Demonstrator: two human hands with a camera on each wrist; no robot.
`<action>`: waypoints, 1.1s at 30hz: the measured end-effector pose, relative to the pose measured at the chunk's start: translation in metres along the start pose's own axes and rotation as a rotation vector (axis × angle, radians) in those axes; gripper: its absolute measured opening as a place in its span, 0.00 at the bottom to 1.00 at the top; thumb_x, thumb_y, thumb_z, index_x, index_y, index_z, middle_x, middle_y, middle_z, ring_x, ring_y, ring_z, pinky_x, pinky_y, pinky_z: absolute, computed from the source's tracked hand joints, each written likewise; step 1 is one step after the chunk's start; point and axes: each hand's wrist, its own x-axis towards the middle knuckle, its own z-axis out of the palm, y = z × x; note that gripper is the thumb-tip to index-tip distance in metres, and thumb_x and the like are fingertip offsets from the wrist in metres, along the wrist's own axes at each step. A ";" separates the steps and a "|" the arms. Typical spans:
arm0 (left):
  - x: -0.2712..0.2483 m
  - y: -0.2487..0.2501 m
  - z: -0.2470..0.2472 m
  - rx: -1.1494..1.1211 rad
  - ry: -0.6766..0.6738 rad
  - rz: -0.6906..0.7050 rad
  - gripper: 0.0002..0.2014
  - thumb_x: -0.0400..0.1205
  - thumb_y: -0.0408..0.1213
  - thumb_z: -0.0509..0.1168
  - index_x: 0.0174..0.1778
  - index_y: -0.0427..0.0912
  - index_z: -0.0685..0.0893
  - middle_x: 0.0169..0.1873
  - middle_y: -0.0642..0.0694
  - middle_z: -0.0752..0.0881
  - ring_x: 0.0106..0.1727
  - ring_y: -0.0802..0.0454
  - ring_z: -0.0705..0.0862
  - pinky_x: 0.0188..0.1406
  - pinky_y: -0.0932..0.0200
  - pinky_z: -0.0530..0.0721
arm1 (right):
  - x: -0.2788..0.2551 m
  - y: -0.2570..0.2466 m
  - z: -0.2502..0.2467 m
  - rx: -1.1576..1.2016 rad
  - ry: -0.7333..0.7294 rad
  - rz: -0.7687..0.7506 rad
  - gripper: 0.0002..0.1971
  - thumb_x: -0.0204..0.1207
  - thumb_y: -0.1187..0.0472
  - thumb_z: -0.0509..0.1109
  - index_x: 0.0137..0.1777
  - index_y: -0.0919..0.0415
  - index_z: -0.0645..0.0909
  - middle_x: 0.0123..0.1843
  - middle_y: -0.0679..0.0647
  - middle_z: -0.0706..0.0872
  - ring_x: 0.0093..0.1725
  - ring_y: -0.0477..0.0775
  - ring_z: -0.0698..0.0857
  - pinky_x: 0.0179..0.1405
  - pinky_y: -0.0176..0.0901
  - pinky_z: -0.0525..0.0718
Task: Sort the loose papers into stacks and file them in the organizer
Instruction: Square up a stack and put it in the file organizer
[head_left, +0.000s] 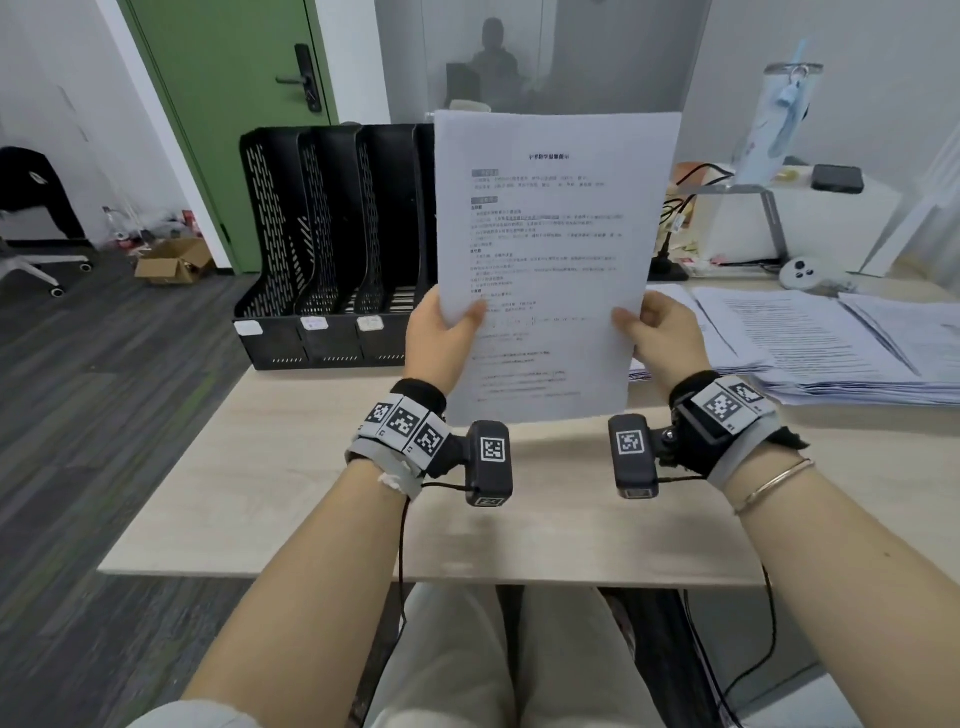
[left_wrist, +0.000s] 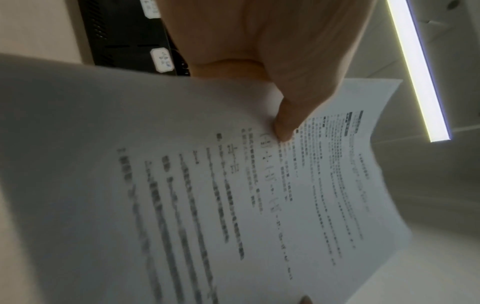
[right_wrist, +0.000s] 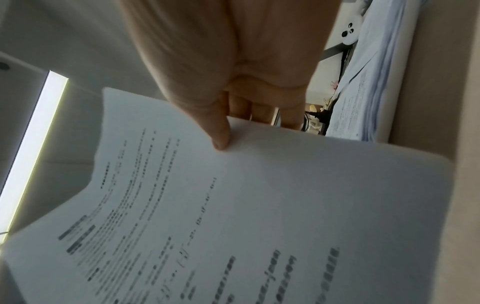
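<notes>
I hold a printed white sheet (head_left: 550, 249) upright above the desk, facing me. My left hand (head_left: 441, 332) pinches its left edge, thumb on the front; the left wrist view shows that thumb on the sheet (left_wrist: 233, 185). My right hand (head_left: 660, 332) pinches the right edge; in the right wrist view its thumb presses the sheet (right_wrist: 259, 205) with fingers behind. A black mesh organizer (head_left: 322, 249) with several upright slots stands behind the sheet at the desk's back left; its right part is hidden. A spread pile of loose papers (head_left: 831, 343) lies at the right.
The light wooden desk (head_left: 311, 467) ends at its left edge beside the organizer. At the back right stand a white box (head_left: 810, 218), a grey stand, cables, a small white controller (head_left: 802, 273) and a tall tumbler (head_left: 774, 119). A green door and an office chair are at the left.
</notes>
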 end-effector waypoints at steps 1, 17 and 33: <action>0.000 0.005 -0.002 -0.018 -0.049 -0.024 0.11 0.80 0.36 0.68 0.58 0.41 0.81 0.51 0.51 0.86 0.53 0.53 0.86 0.50 0.60 0.86 | 0.002 -0.001 -0.003 0.002 0.008 -0.002 0.10 0.80 0.70 0.65 0.60 0.67 0.79 0.57 0.60 0.86 0.55 0.58 0.85 0.60 0.54 0.83; -0.008 0.037 -0.008 0.302 -0.421 -0.161 0.12 0.87 0.44 0.55 0.52 0.43 0.81 0.33 0.48 0.79 0.28 0.53 0.75 0.19 0.65 0.71 | 0.009 -0.011 -0.014 -0.185 -0.200 -0.018 0.37 0.79 0.63 0.69 0.82 0.50 0.54 0.67 0.58 0.78 0.66 0.56 0.78 0.64 0.49 0.76; 0.007 0.045 -0.032 0.142 -0.012 -0.141 0.16 0.87 0.41 0.55 0.65 0.37 0.78 0.51 0.42 0.83 0.45 0.48 0.80 0.31 0.64 0.78 | -0.025 -0.025 0.065 0.078 -0.302 0.142 0.37 0.80 0.75 0.60 0.83 0.53 0.48 0.62 0.60 0.81 0.48 0.51 0.85 0.37 0.46 0.86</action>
